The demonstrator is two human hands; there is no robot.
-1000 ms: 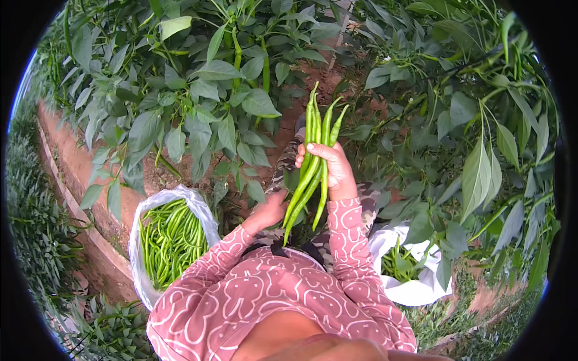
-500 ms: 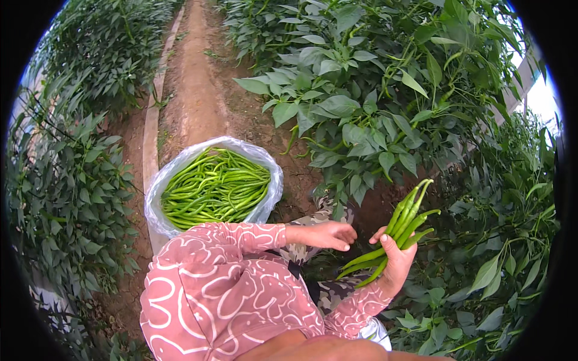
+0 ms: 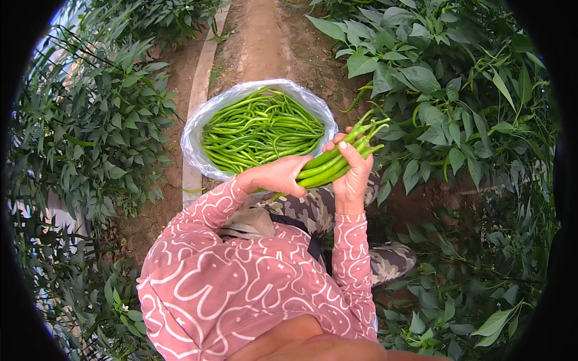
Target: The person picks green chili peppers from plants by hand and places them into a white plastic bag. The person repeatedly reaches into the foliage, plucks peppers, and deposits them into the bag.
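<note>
A bunch of long green chili peppers [image 3: 325, 170] is held between my two hands in front of my body. My right hand [image 3: 354, 174] is closed round the stem half, thumb on top, with the curled stems poking out beyond it. My left hand [image 3: 276, 175] grips the other ends, its fingers partly hidden behind the peppers. Just beyond my hands stands a wide container lined with a clear plastic bag [image 3: 194, 143]. It is heaped with green chili peppers [image 3: 262, 129], and the bunch is at its near right edge.
Leafy pepper plants rise on the right [image 3: 439, 90] and on the left [image 3: 114, 114]. A bare dirt path [image 3: 262, 45] runs ahead, with a narrow pale concrete edging [image 3: 201, 84] along its left. My camouflage-clad leg [image 3: 313, 210] is bent beside the container.
My right hand has carried the bunch leftward and up to the container's edge. My left hand, empty before, has come to hold the peppers' other ends. The view has shifted left.
</note>
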